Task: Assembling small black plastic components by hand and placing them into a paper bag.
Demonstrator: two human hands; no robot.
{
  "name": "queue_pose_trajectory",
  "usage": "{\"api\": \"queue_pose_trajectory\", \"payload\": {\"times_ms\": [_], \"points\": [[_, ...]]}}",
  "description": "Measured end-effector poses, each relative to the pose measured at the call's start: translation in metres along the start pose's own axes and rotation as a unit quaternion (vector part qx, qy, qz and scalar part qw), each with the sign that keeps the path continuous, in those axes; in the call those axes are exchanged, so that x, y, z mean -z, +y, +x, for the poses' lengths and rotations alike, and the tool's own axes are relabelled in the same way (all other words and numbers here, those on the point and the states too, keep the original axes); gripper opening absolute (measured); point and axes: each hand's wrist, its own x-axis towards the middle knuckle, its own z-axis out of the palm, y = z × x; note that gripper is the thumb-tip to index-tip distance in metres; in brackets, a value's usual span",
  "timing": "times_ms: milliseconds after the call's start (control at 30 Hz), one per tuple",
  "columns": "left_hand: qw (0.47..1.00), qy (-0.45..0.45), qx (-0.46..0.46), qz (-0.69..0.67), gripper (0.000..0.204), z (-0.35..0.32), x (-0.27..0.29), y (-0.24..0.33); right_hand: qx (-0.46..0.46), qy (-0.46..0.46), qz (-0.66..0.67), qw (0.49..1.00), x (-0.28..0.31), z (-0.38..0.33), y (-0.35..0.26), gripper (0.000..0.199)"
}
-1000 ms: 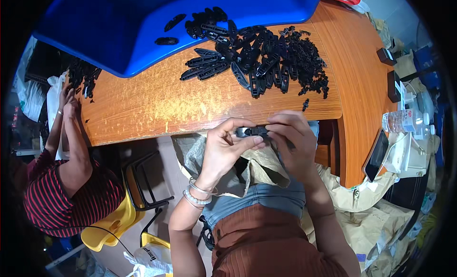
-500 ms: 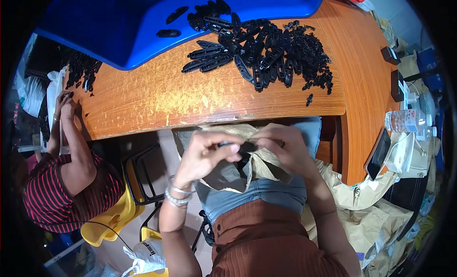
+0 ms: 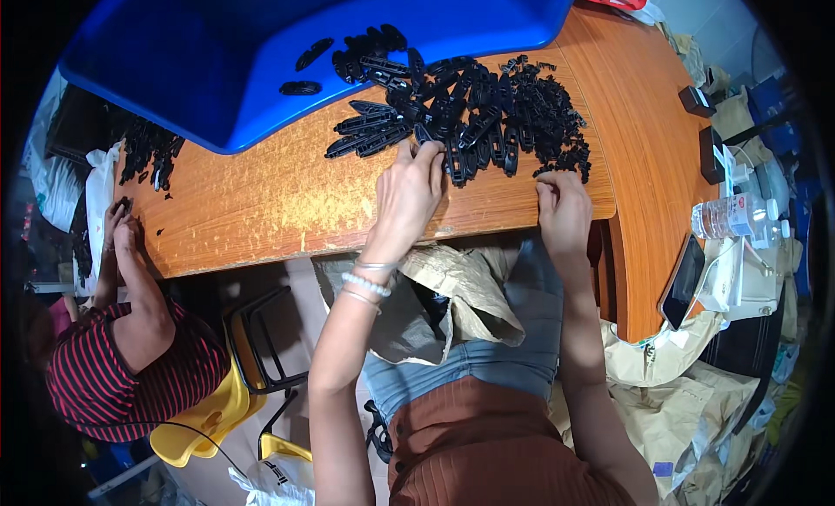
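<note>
Your left hand [image 3: 407, 193] stretches out, fingertips at a shell [image 3: 424, 134] on the worktop [image 3: 261, 202], long axis pointing away, slightly left; right hand [image 3: 565, 212] bent, near edge of clips [image 3: 546, 110]. Can't tell whether either's clamped.

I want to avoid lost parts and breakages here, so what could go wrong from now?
The left hand is at the tangled heap of long parts, so neighbours might slide. The right hand is beside the loose small parts, which could scatter. The phone lies by the edge of the table and might get knocked down.
</note>
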Motion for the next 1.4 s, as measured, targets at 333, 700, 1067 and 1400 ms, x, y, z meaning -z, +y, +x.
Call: {"api": "queue_pose_trajectory", "payload": {"times_ms": [333, 700, 1067, 1400], "points": [[0.998, 0.042, 0.048, -0.011, 0.026, -0.023, 0.020, -0.017, -0.146, -0.127, 0.525, 0.829, 0.004, -0.024, -0.017, 0.018], [0.814, -0.022, 0.277, -0.509, 0.019, -0.059, 0.041, 0.038, -0.141, -0.102, 0.546, 0.820, 0.016, -0.031, -0.063, 0.014], [0.845, -0.105, 0.238, -0.467, 0.024, -0.070, 0.055, 0.046, 0.094, -0.071, 0.308, 0.944, 0.016, -0.030, -0.075, 0.012], [0.804, -0.131, 0.249, -0.524, 0.023, -0.067, 0.058, 0.049, 0.019, -0.077, 0.398, 0.914, 0.013, -0.038, -0.075, 0.011]]}}
